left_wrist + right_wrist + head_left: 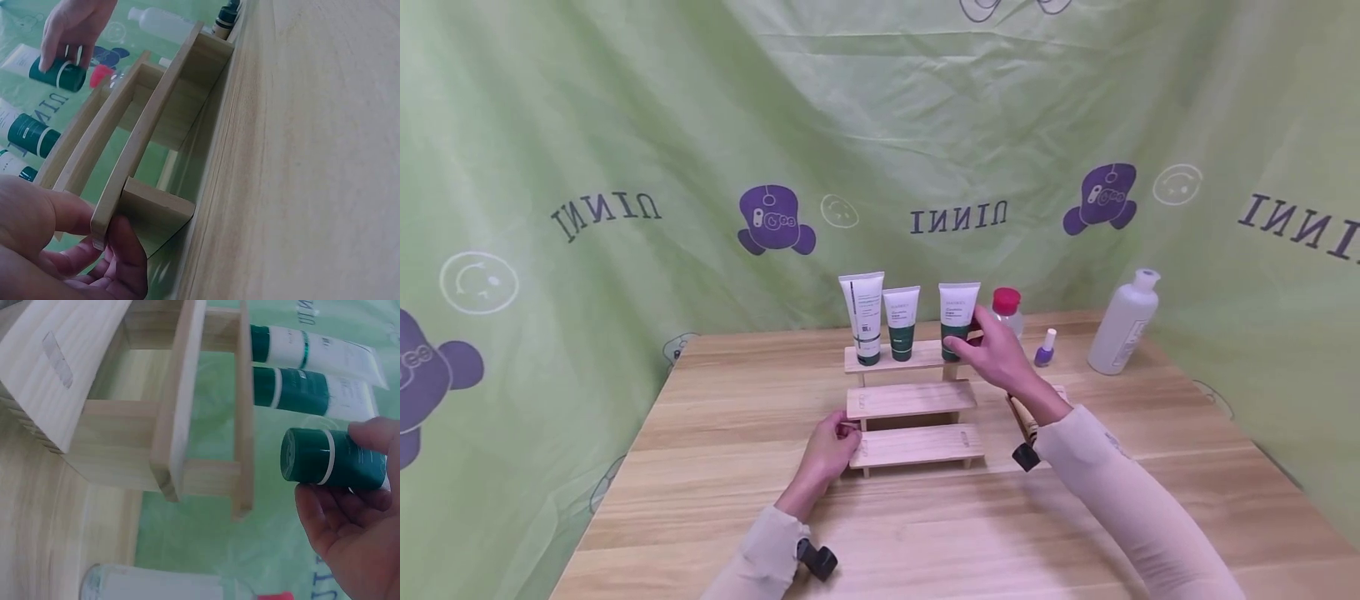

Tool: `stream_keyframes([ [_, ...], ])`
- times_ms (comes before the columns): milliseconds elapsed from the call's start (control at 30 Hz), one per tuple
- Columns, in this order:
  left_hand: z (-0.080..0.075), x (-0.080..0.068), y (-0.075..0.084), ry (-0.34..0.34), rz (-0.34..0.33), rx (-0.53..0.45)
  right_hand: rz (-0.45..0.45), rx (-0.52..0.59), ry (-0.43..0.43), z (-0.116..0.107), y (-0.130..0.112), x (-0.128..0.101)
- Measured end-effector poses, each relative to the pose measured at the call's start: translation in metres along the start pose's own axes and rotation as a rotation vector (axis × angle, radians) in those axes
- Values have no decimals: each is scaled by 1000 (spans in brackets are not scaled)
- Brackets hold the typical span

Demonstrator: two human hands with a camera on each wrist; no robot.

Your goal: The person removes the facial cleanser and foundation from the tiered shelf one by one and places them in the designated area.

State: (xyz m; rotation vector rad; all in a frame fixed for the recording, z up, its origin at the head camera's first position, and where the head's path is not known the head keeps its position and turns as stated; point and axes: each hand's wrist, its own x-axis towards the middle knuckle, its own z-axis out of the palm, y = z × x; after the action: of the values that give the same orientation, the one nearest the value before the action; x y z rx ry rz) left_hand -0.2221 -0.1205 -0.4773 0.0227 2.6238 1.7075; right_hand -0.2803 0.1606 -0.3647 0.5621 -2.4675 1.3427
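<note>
A wooden three-tier display stand (917,446) stands on the table. My left hand (829,450) pinches the left end of its lowest tier, thumb above and fingers below in the left wrist view. My right hand (1000,354) grips a small green-and-white squeeze tube (334,457), cap down, by the right end of the top tier. In the right wrist view a gap shows between this tube's cap and the tier. Upright on the top tier are a taller white tube (865,317) at the left and a second small green-and-white tube (901,323) beside it.
Behind my right hand is a clear bottle with a red cap (1006,301). Farther right stand a purple nail polish bottle (1044,348) and a large white bottle (1123,323). A partly hidden wooden item (1024,417) lies under my right forearm. A green curtain (880,125) hangs behind the table.
</note>
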Motion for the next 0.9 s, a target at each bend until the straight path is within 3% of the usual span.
stream_keyframes([
  [533, -1, -1, -2, -4, -11, 7, 27, -81, 72, -40, 13, -29],
  [900, -1, 1, -2, -10, -9, 6, 124, -126, 126, -68, 38, -47],
])
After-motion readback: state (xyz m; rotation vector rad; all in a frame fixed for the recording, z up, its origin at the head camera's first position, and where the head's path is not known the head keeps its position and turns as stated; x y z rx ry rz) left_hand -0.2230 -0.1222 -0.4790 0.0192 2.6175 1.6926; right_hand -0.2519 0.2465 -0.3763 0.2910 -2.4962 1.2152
